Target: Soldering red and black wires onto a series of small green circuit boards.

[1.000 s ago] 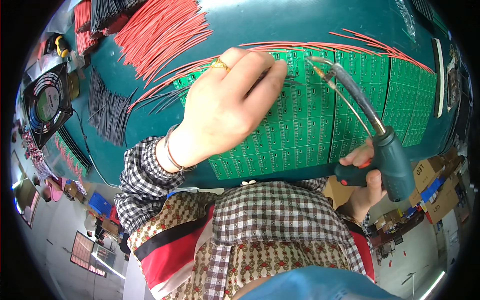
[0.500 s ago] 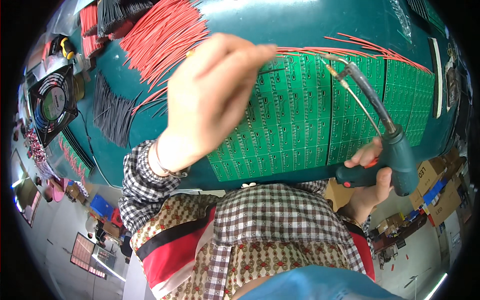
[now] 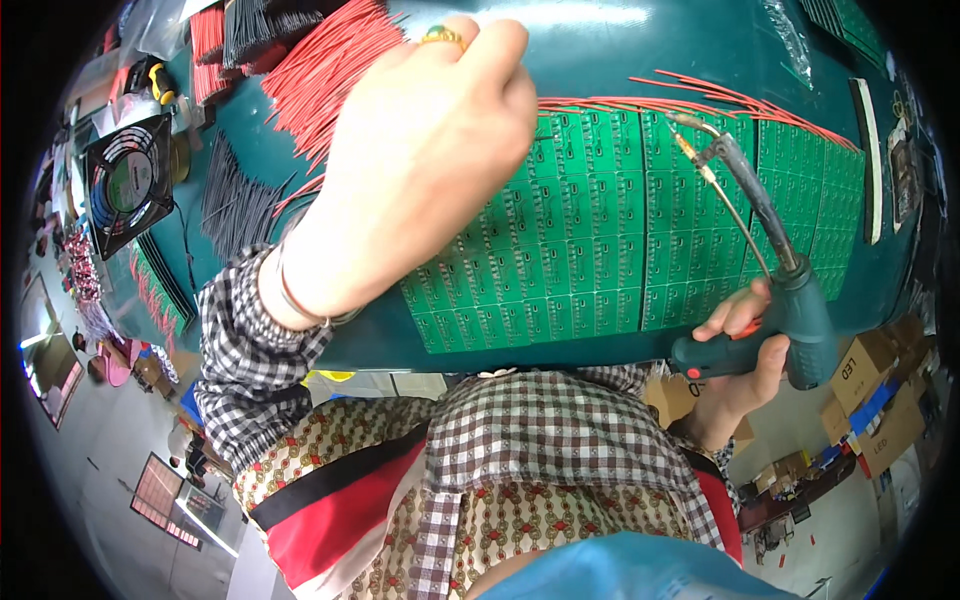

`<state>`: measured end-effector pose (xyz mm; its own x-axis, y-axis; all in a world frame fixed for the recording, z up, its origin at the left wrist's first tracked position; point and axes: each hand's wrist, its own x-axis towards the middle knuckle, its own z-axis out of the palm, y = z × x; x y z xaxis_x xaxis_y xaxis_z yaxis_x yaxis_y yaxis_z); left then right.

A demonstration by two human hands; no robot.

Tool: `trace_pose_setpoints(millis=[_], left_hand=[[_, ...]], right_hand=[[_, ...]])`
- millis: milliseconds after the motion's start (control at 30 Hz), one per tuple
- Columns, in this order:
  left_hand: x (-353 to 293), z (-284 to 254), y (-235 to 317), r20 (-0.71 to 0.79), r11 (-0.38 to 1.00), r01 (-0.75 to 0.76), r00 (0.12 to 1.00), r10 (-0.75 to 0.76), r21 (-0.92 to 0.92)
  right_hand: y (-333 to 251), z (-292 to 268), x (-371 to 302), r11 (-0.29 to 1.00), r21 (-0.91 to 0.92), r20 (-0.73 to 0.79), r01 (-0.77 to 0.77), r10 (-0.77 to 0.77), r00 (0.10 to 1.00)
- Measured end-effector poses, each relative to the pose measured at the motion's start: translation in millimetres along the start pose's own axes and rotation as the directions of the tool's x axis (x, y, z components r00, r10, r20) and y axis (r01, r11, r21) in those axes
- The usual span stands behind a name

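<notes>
My right hand [image 3: 735, 320] grips a dark green soldering gun [image 3: 803, 325] by its handle. The gun's bent solder-feed tube and its tip reach up over the right part of the green circuit boards [image 3: 560, 230]. My left hand [image 3: 430, 160], with a ring on one finger, is raised over the boards' upper left part, fingers curled together. What those fingers hold, if anything, is hidden behind the hand. Red wires [image 3: 700, 105] lie along the boards' far edge. Beyond my left hand spreads a big pile of red wires [image 3: 325, 75].
Black wires [image 3: 235, 200] lie left of my left arm, near a black fan [image 3: 128, 185]. Bundled black wires [image 3: 262, 30] stand at the far left. A pale strip [image 3: 866, 160] lies by the table's right side. Cardboard boxes [image 3: 885, 400] sit beyond the right edge.
My left hand has moved up and away from me, its fingers now more curled, uncovering more of the boards' far edge. My right hand and the soldering gun have barely moved.
</notes>
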<state>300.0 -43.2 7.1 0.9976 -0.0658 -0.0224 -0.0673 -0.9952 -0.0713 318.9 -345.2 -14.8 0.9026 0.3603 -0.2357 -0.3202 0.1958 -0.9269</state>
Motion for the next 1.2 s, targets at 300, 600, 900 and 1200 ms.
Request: trace_pose_setpoints(millis=[300,600,900,1200], left_hand=[[-25.5,42.4,12.5,-0.412,0.893,-0.217,0.91,0.04,-0.393],[-32.9,39.4,15.6,-0.439,0.887,-0.212,0.898,0.012,-0.409],[-19.2,34.7,4.6,-0.578,0.934,-0.285,0.809,0.112,-0.217],[-23.1,45.0,20.7,-0.497,0.874,-0.254,0.868,0.016,-0.415]], right_hand=[[-0.8,13.9,-1.3,0.999,-0.027,-0.018,-0.021,0.02,1.0],[-7.4,20.9,-9.4,0.97,-0.235,-0.056,-0.058,0.046,0.997],[-11.5,21.9,-11.7,0.952,-0.294,-0.093,-0.084,0.059,0.994],[-10.9,22.6,-13.9,0.949,-0.304,-0.099,-0.086,0.058,0.993]])
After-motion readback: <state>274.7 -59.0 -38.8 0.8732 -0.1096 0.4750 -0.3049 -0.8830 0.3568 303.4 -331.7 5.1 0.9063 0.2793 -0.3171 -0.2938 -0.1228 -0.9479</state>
